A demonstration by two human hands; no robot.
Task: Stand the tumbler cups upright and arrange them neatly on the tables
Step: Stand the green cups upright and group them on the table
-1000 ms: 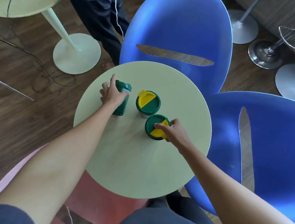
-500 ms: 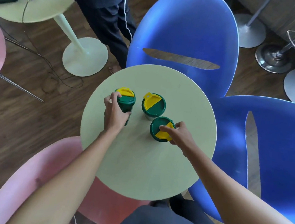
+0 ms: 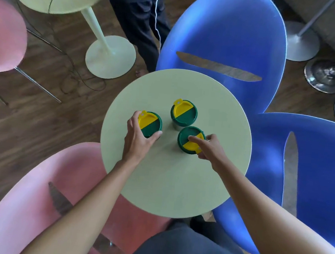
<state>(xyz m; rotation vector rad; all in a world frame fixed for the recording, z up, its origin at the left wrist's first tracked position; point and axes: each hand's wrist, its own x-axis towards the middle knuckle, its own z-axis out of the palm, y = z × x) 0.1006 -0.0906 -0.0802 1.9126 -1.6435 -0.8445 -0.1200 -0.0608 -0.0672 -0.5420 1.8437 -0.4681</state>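
Three tumbler cups upright on a round pale-green table (image 3: 177,188), clustered near its middle. Each topped by a smooth round plastic lid, half dark green, half yellow, the yellow half a flip flap with a small holed tab.

Left tumbler (image 3: 150,124): gripped around the lid rim and upper body by the left hand (image 3: 139,138), fingers curled at the far side, thumb at the near side. Yellow flap toward the far left.

Near tumbler (image 3: 191,139): pinched at the lid's right edge by the right hand (image 3: 209,147), index finger laid across the yellow flap, thumb below the tab. Narrow hold, on the lid only.

Far tumbler (image 3: 183,113): free-standing, touched by neither hand, just beside the near one; a sliver of pale body visible beneath the lid.

No readable writing or branding on lids or bodies.

Tabletop matte and plain, with a thin edge. Around it: two glossy moulded blue chairs (image 3: 230,41), each with a long slot cut through the shell, and a pink chair (image 3: 35,196) of the same shape at the near left. Dark wood-plank floor (image 3: 20,134). At the far left, a second pale table (image 3: 72,3) on a trumpet pedestal with a disc base, dark flat objects on top. Dark trouser legs (image 3: 139,23) of a standing person beside it, with a thin white cord hanging.
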